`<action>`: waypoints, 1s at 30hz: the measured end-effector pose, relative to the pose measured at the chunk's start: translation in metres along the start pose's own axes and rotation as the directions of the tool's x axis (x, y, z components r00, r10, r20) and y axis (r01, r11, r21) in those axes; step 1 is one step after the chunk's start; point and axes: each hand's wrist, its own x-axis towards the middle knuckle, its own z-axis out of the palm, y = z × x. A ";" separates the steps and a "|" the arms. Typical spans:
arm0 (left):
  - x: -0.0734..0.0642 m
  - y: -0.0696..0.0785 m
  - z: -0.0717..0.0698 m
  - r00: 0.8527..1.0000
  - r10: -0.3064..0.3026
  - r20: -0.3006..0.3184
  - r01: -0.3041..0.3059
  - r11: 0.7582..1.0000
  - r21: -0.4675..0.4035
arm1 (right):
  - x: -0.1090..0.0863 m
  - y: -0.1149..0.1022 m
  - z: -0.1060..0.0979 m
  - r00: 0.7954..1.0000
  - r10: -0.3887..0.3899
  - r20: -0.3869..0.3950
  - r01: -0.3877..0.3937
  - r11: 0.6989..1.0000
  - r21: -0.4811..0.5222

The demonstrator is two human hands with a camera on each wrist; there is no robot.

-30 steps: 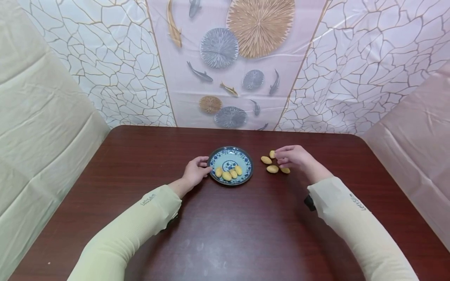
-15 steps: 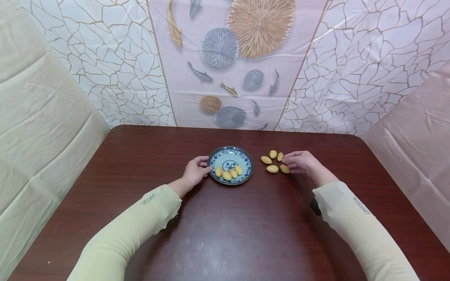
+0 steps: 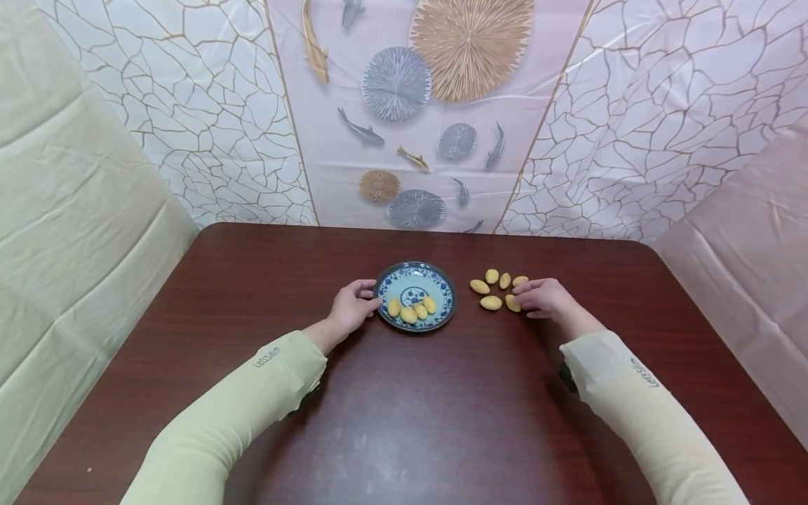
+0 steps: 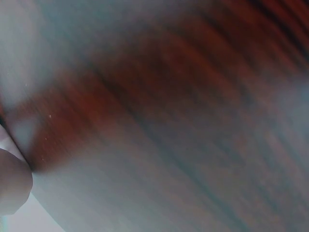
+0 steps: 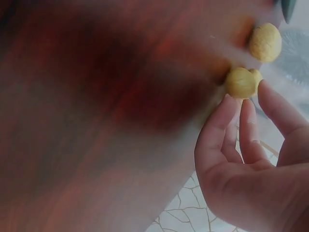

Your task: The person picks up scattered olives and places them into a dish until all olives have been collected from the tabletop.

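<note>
Six yellow pieces [image 3: 490, 303] lie between the plate [image 3: 447, 308] and the nearer right hand [image 3: 548, 297], whose curved fingers stand parted, seemingly gripping none.

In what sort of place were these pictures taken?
Probably a makeshift indoor booth, perhaps for filming: creased pale sheets flank both sides, a patterned backdrop closes the back, and a dark wood-grained table stands between them.

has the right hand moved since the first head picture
Yes: judged against the blue-patterned plate in the head view, the right hand has moved right, away from the plate, and slightly nearer the person.
</note>
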 end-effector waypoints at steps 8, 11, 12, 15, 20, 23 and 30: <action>0.002 -0.001 0.000 1.000 -0.001 0.002 0.001 1.000 -0.003 | 0.001 0.000 0.004 1.000 0.006 0.007 -0.006 1.000 0.011; 0.002 -0.002 0.000 1.000 -0.004 0.000 0.004 1.000 -0.002 | 0.002 0.001 0.003 1.000 0.011 0.019 -0.012 1.000 0.026; 0.002 -0.002 0.000 1.000 -0.005 0.000 0.005 1.000 -0.001 | 0.002 0.001 0.003 1.000 0.011 0.021 -0.011 0.999 0.032; 0.002 -0.003 0.001 1.000 -0.004 -0.001 0.004 1.000 -0.002 | 0.006 0.005 0.002 1.000 0.004 0.026 -0.006 0.998 0.065; 0.002 -0.002 0.001 1.000 0.002 0.006 -0.002 1.000 -0.004 | 0.019 0.018 -0.005 0.995 -0.064 0.079 0.048 0.979 0.197; 0.002 -0.002 0.001 1.000 0.001 0.005 -0.001 1.000 -0.005 | 0.016 0.014 -0.005 0.992 -0.090 0.089 0.066 0.968 0.241; 0.002 -0.002 0.000 1.000 0.003 0.000 -0.003 1.000 -0.001 | -0.003 -0.013 0.003 0.996 -0.058 0.068 0.039 0.968 0.249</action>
